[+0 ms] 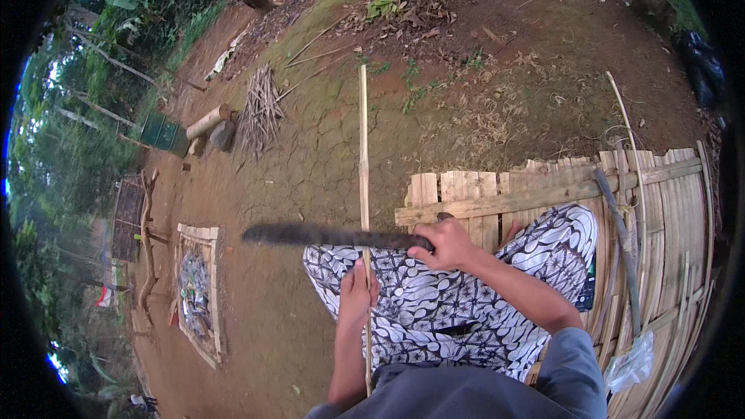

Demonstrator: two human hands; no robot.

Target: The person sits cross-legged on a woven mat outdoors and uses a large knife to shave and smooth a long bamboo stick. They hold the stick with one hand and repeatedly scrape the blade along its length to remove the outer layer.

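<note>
My right hand (444, 244) is closed round the handle of a machete (334, 237), whose long dark blade points left across my lap. Under or against the blade runs a thin pale bamboo strip (364, 132), reaching from my body out over the ground ahead. My left hand (358, 295) grips this strip just below the blade, thumb along it. Whether the blade touches the strip cannot be made out. Black-and-white patterned cloth (466, 302) covers my legs. I sit on a slatted bamboo platform (512, 194).
On the platform at right lie a grey-green stick (623, 252) and a clear plastic bag (630, 365). Pale shavings (481, 120) litter the ground ahead. A stick bundle (261, 109), a log (208, 121) and a green container (163, 136) are farther left. A wood-framed pit (199, 291) lies nearer.
</note>
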